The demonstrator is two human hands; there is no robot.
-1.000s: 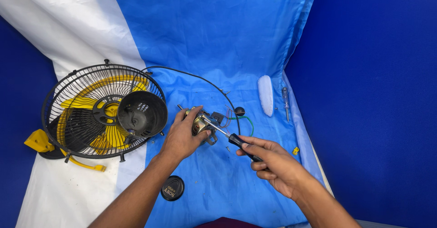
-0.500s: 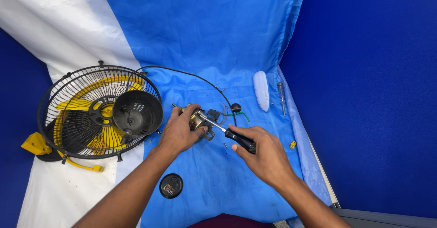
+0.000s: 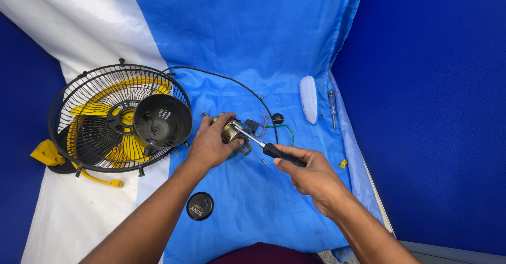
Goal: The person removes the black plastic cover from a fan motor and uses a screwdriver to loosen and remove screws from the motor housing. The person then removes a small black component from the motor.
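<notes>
The left hand (image 3: 213, 143) is clamped around the motor (image 3: 232, 132) at the cloth's centre. The right hand (image 3: 311, 174) grips a screwdriver (image 3: 263, 145) by the handle; its shaft runs toward 10 o'clock, tip on the motor. The fan (image 3: 113, 119) lies at 9 o'clock.

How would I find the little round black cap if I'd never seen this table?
Start at the big black wire fan guard with yellow blades, lying on the left. Go down and right onto the blue sheet, just beside the left forearm. The round black cap lies flat there alone, a small disc unlike the deep black cup-shaped housing on the guard.
</notes>
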